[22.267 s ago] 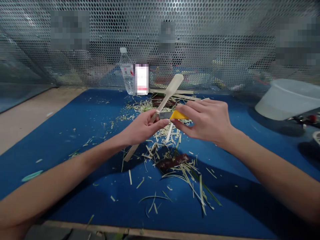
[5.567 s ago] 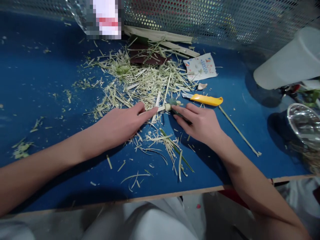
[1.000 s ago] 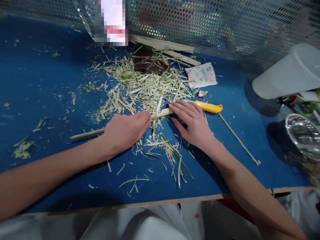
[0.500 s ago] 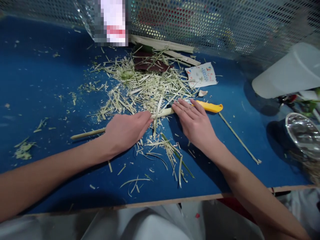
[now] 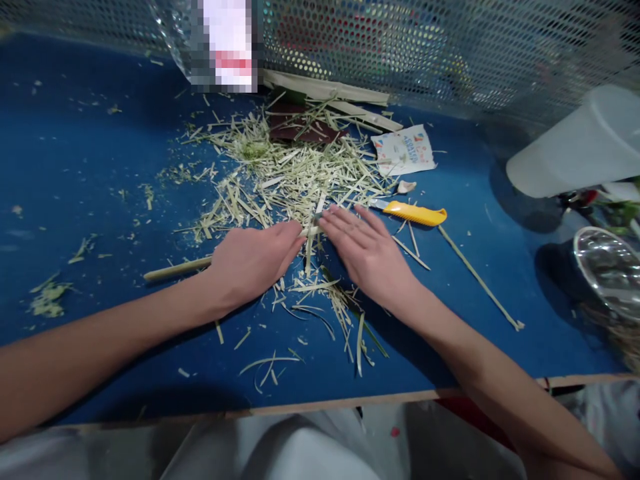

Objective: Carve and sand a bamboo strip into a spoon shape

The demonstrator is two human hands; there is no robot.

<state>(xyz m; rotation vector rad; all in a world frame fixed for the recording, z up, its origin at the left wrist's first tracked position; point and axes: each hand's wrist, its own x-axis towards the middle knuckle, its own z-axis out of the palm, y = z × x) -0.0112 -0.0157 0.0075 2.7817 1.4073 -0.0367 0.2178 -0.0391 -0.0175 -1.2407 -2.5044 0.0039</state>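
Note:
My left hand [image 5: 253, 263] is closed round a thin pale plant stalk [image 5: 177, 268], which lies nearly level above the table. Its back end sticks out to the left of the wrist. My right hand [image 5: 367, 250] rests over the stalk's other part, fingers long and together, close to the left fingertips. Its thumb is hidden below. A small grey edge shows at the right fingertips; I cannot tell what it is. Just beyond the right hand lies a yellow-handled utility knife [image 5: 416, 213]. Pale shavings [image 5: 310, 170] are heaped behind both hands.
A brown sheet [image 5: 305, 125] lies on the heap, beside a printed packet [image 5: 406, 151]. A thin stick [image 5: 480, 277] lies at right. A white plastic cup [image 5: 570, 150] and a metal bowl [image 5: 607, 273] stand farther right. A perforated metal screen [image 5: 400, 47] closes the back.
My right hand has slid left along the stalk, toward my left hand, uncovering the knife's blade and some slivers. My left hand has stayed in place.

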